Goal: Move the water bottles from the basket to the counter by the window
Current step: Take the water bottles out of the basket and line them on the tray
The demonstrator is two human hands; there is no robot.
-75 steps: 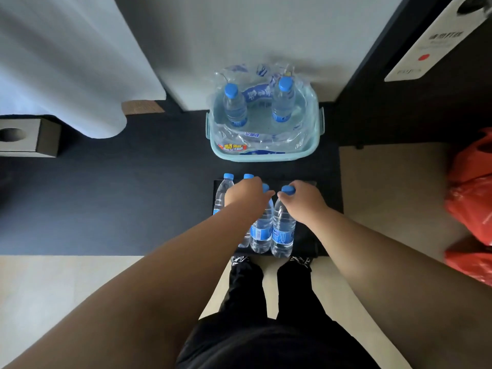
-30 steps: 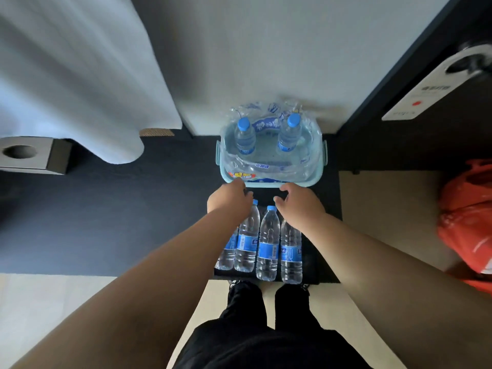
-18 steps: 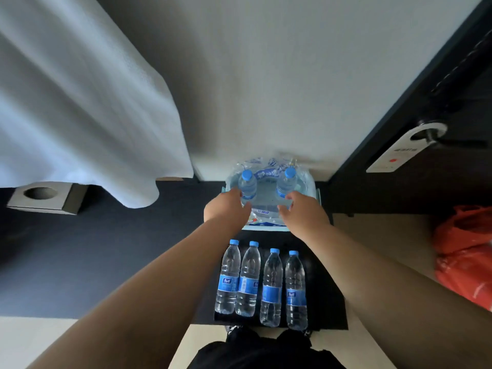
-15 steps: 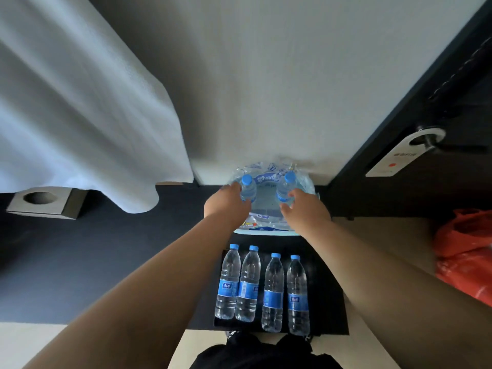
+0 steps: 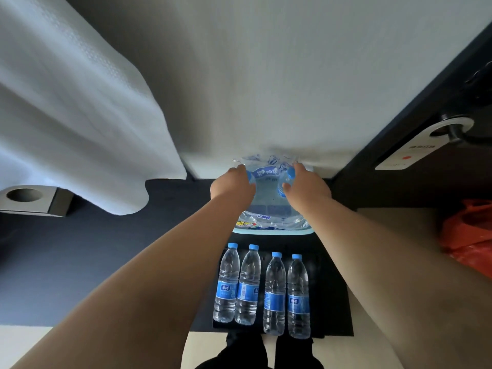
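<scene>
Gripping the left bottle (image 5: 250,178) near its cap with the left hand (image 5: 231,186), the right bottle (image 5: 287,181) with the right hand (image 5: 306,186), both inside the basket (image 5: 271,230) by the wall (image 5: 266,75). Leaving four other bottles (image 5: 250,286) upright in a row on the black mat (image 5: 332,302) nearby.

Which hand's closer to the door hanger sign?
Right. The right hand grips the right bottle in the basket, left of the door hanger sign; the left hand grips the left bottle, farther left.

Blue labels on water bottles (image 5: 274,300) read "PURE"; door hanger (image 5: 407,153) illegible.
</scene>
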